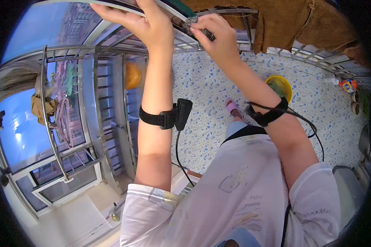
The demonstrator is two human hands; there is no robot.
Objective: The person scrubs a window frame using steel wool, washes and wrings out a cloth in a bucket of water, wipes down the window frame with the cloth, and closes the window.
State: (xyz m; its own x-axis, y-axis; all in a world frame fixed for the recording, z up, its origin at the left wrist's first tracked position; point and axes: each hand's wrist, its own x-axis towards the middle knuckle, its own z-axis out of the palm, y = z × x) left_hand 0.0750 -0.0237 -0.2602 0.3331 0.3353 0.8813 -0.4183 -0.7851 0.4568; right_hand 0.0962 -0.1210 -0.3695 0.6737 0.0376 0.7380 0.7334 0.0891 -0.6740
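At the top of the head view, my left hand point(150, 24) is raised against a pale-edged frame point(125, 7), its fingers apart and partly cut off by the picture's top edge. To its right, my right hand point(218, 35) pinches a dark grey, fuzzy piece of material point(190, 24) at the frame's end. A dark green strip point(177, 9) runs along the frame just above that material. Black straps circle both forearms, with cables hanging from them.
Metal racks point(105, 111) and a rail with pink hangers point(62, 119) stand left by the windows. Brown cloth point(284, 24) hangs at upper right. A yellow basin point(290, 88) and an orange packet point(348, 86) lie on the speckled floor point(202, 148).
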